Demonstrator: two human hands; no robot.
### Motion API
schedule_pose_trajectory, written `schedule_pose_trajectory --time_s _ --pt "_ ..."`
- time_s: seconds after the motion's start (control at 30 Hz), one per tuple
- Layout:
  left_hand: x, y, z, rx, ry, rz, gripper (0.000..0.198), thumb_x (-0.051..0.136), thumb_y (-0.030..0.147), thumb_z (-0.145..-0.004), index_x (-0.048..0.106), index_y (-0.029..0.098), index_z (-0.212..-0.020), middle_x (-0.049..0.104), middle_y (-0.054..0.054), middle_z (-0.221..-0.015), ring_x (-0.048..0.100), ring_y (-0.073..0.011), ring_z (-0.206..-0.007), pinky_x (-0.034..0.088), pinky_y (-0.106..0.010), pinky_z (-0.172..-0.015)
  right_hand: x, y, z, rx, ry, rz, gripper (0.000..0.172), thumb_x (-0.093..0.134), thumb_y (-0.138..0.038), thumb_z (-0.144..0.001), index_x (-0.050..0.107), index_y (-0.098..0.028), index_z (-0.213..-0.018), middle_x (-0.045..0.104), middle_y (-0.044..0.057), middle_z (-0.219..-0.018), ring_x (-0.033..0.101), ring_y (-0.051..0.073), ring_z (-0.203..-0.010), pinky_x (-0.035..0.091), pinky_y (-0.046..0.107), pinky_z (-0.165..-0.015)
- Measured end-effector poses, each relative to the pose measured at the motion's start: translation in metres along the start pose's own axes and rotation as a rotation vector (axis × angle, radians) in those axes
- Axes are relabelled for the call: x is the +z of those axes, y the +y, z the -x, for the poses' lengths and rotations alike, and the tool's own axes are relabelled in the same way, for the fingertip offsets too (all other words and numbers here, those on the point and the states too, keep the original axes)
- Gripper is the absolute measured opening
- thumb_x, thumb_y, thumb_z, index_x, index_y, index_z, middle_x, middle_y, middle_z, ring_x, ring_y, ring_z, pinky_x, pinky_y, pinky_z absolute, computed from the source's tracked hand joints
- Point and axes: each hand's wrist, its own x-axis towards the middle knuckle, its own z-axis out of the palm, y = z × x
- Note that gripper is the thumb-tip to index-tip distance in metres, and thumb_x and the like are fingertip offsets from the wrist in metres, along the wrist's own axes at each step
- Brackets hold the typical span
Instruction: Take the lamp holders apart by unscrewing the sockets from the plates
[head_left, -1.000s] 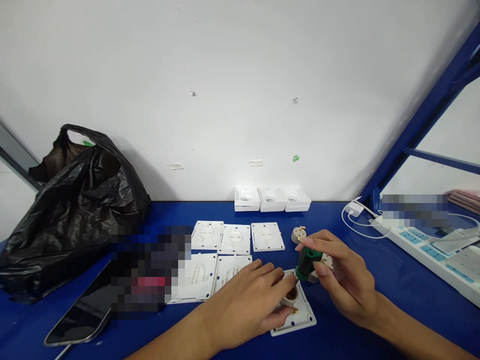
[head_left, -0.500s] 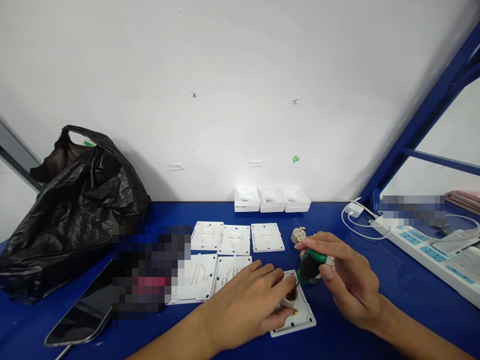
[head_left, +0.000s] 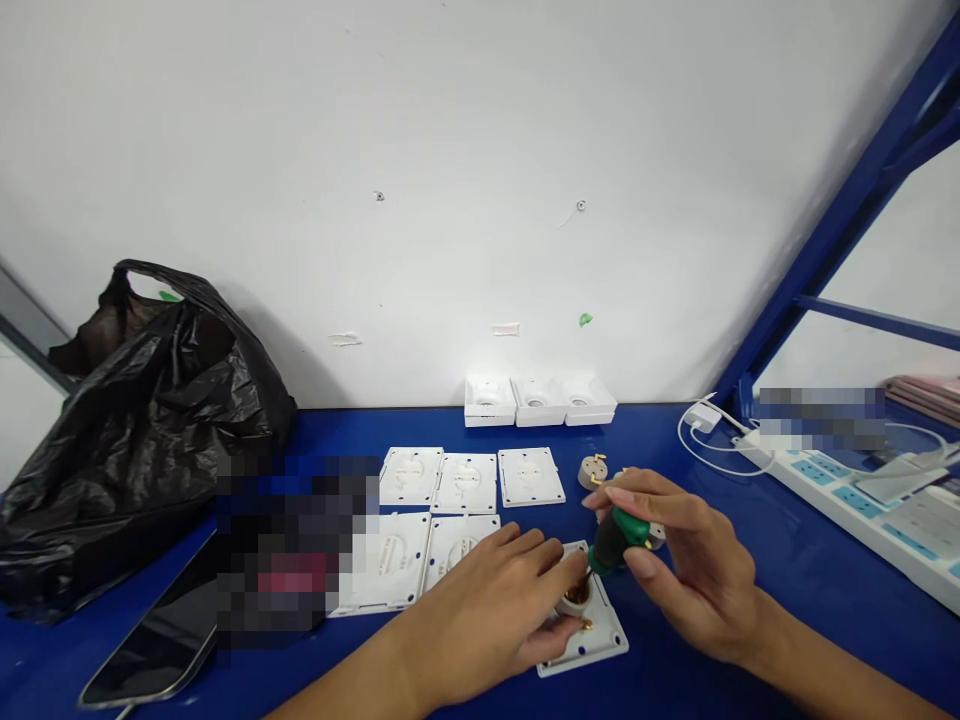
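My right hand [head_left: 701, 575] is closed around the handle of a short green and black screwdriver [head_left: 613, 540], which slants down to the left. Its tip reaches into a round white lamp socket [head_left: 573, 606] with brass-coloured metal inside. That socket sits on a square white plate [head_left: 596, 642] lying on the blue table. With thumb and fingers, my left hand [head_left: 491, 610] grips the socket and steadies it on the plate. A small brass-coloured piece [head_left: 586, 625] shows beside the socket. The exact contact of the screwdriver tip is hidden by my fingers.
Several white square plates [head_left: 464, 482] lie left of centre. Beige round socket parts [head_left: 592, 471] sit behind my right hand. White boxes [head_left: 538, 402] stand against the wall. A black plastic bag [head_left: 150, 430] and a phone [head_left: 154, 640] are left, a power strip [head_left: 862, 500] right.
The screwdriver handle and the fingers of my right hand have turned slightly. My left hand keeps its grip on the socket. The whole view has shifted a little.
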Motion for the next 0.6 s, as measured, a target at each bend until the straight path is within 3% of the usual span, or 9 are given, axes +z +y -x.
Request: schedule_pose_trajectory --time_s 0.1,0.27,0.37,0.6 --pt "0.000 0.000 0.000 -0.002 -0.002 0.012 0.022 0.072 0.034 -0.101 0.054 0.023 -0.103 0.069 0.001 -0.096 0.070 -0.0227 -0.087 0.052 -0.038 -0.085 0.000 -0.004 -0.004 0.004 -0.055 -0.042 0.050 0.061 -0.015 -0.100 0.057 -0.028 -0.149 0.078 0.012 -0.121 0.075 0.028 -0.110 0.065 0.046 -0.081" --pt "0.003 0.000 0.002 0.005 0.021 0.001 0.021 0.069 0.036 -0.103 0.055 0.023 -0.111 0.071 -0.001 -0.101 0.071 -0.0237 -0.091 0.052 -0.038 -0.086 0.001 -0.004 -0.003 0.001 -0.011 0.027 0.048 0.072 -0.018 -0.096 0.062 -0.028 -0.142 0.080 0.006 -0.097 0.077 0.026 -0.091 0.064 0.045 -0.082" --pt "0.003 0.000 0.003 -0.001 0.027 -0.012 0.025 0.071 0.037 -0.102 0.054 0.023 -0.115 0.071 -0.002 -0.102 0.072 -0.0244 -0.093 0.053 -0.038 -0.086 0.001 0.001 0.004 0.003 0.059 0.059 0.047 0.079 -0.020 -0.093 0.064 -0.029 -0.137 0.079 0.006 -0.097 0.076 0.025 -0.088 0.064 0.043 -0.078" --pt "0.001 0.000 0.001 0.001 -0.012 -0.004 0.025 0.073 0.035 -0.100 0.054 0.022 -0.109 0.070 0.000 -0.100 0.071 -0.0239 -0.091 0.052 -0.038 -0.086 -0.001 0.009 0.015 0.005 -0.023 0.032 0.046 0.063 -0.029 -0.103 0.055 -0.027 -0.149 0.076 0.012 -0.112 0.074 0.032 -0.112 0.062 0.054 -0.092"
